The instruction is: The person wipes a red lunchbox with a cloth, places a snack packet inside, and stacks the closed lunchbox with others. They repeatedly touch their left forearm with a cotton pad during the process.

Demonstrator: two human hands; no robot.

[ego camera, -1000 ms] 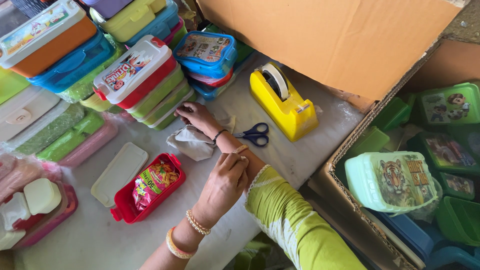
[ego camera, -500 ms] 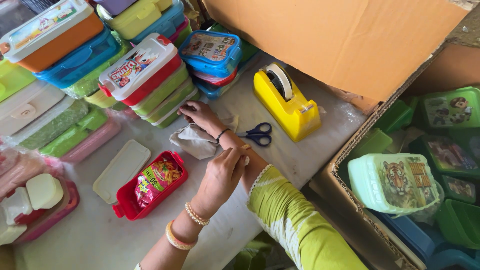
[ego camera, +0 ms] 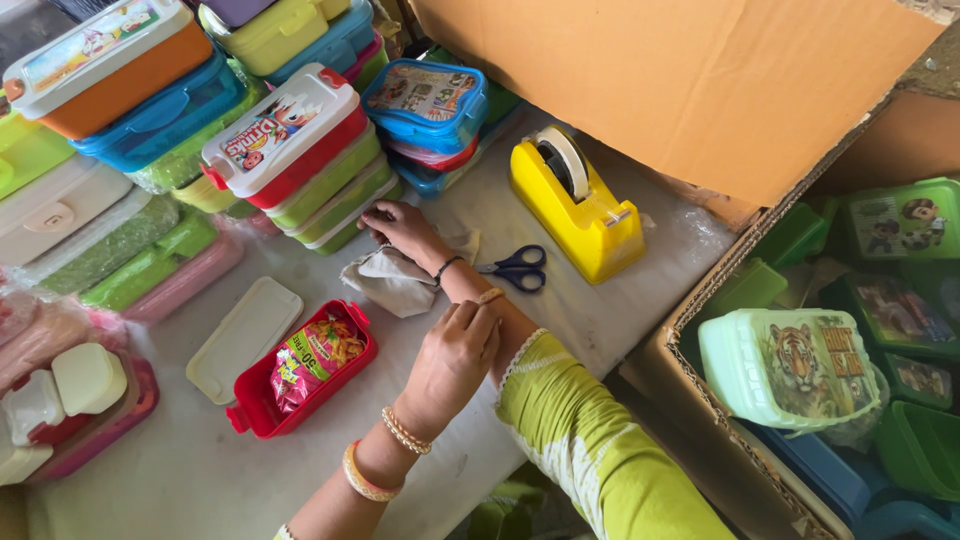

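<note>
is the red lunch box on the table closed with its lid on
No, the red lunch box lies open with a snack packet inside, and a white lid lies beside it on the table.

- On my right arm (ego camera: pixel 590 440) I see a lime-green sleeve (ego camera: pixel 600 450) with a white trimmed cuff.
- My right wrist wears a thin dark band (ego camera: pixel 447 268) and a gold bangle (ego camera: pixel 489 296).
- My left wrist carries a beaded bracelet (ego camera: pixel 405 432) and a thicker pink-and-gold bangle (ego camera: pixel 365 478).

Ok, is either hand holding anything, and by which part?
The right hand presses its fingertips on the grey cloth at its top edge; a grip cannot be told. The left hand touches the right wrist's bangle.
</note>
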